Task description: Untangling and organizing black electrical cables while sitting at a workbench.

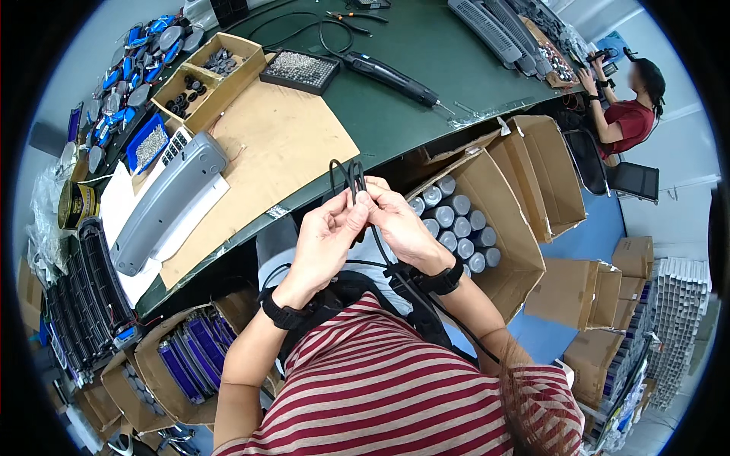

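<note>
Both my hands meet in front of my body, just off the table's near edge. A thin black cable [357,176] is gathered in loops between them, its top bends standing above my fingertips. My left hand [328,228] pinches the loops between thumb and fingers. Pressed against it, my right hand [401,220] grips the same bundle from the other side. Lengths of the cable run down past my wrists, which wear black straps. On the table, a long grey curved housing [171,201] lies to the left over white paper, and a black electric screwdriver [391,78] lies farther off.
The green table [304,163] carries a wooden parts box [209,80], a black tray of small metal parts [300,71] and a blue bin [148,143]. A carton of grey cylinders [487,205] stands right of my hands. Another person [627,114] sits far right.
</note>
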Demonstrator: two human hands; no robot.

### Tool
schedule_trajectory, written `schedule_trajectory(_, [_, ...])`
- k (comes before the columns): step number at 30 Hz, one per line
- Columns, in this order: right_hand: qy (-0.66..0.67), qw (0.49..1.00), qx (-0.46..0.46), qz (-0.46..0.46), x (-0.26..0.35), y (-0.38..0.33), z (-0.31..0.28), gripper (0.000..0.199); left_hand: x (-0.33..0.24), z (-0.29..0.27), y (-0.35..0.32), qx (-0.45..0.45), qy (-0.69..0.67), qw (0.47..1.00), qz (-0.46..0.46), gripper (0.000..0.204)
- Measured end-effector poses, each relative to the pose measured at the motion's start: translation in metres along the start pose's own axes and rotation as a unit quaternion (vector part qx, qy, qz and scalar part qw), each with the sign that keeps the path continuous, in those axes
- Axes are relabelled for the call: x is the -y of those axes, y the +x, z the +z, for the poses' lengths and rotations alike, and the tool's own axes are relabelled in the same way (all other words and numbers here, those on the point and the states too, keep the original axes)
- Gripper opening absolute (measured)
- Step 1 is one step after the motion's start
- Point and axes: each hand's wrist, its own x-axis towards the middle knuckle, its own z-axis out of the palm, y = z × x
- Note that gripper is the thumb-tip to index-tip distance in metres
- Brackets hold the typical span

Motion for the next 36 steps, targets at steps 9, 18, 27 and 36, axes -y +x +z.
schedule_trajectory(9, [-0.315,0.941,0.027,-0.119,0.015,-0.014,0.009,0.026,-0.006,-0.004,-0.002,-0.05,-0.275,0.951,-0.133,0.034])
schedule_trajectory(18, [-0.03,0.96,0.258,0.108,0.059,-0.052,-0.031,0.026,-0.025,-0.013,-0.02,-0.068,-0.447,0.891,-0.046,0.03])
schedule_trajectory(27, [-0.062,0.969,0.229,0.069,0.031,-0.049,-0.013,0.012,-0.022,-0.015,-0.024,-0.044,-0.458,0.888,-0.021,0.029])
schedule_trajectory(36, [-0.076,0.992,0.09,-0.047,0.015,-0.038,0.016,0.015,-0.02,-0.009,-0.026,-0.057,-0.449,0.891,-0.03,0.028])
